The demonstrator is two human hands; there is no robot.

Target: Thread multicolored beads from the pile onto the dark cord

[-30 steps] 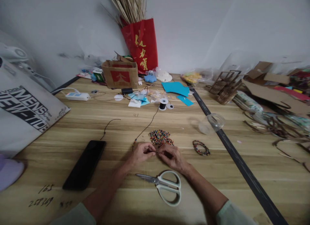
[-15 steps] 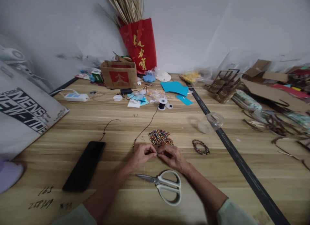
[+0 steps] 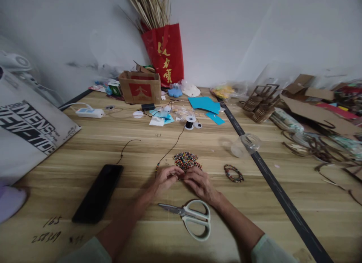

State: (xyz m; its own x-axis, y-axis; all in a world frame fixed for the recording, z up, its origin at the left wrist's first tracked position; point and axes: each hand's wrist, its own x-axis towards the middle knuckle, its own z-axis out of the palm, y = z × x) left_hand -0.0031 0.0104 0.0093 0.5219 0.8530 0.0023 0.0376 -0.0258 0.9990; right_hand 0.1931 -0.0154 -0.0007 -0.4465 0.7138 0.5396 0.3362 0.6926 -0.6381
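Observation:
My left hand (image 3: 164,178) and my right hand (image 3: 198,182) meet fingertip to fingertip on the wooden table (image 3: 85,149), both pinched. The left pinches a thin black cord (image 3: 169,149) that runs back to a small black spool (image 3: 190,122); a few beads sit on the cord near the hand. My right fingers pinch at the near edge of a pile of small multicoloured beads (image 3: 186,160); what they hold is too small to make out. A finished bead bracelet (image 3: 233,173) lies to the right.
White-handled scissors (image 3: 192,216) lie just below my hands. A black phone (image 3: 98,192) lies to the left, a clear plastic cup (image 3: 245,143) on its side to the right. A cardboard box (image 3: 140,86), a red bag (image 3: 165,53), blue paper and cardboard scraps crowd the back and right.
Both hands have shifted slightly toward the bead pile, the right fingertips now touching its edge. Nothing else on the table has moved.

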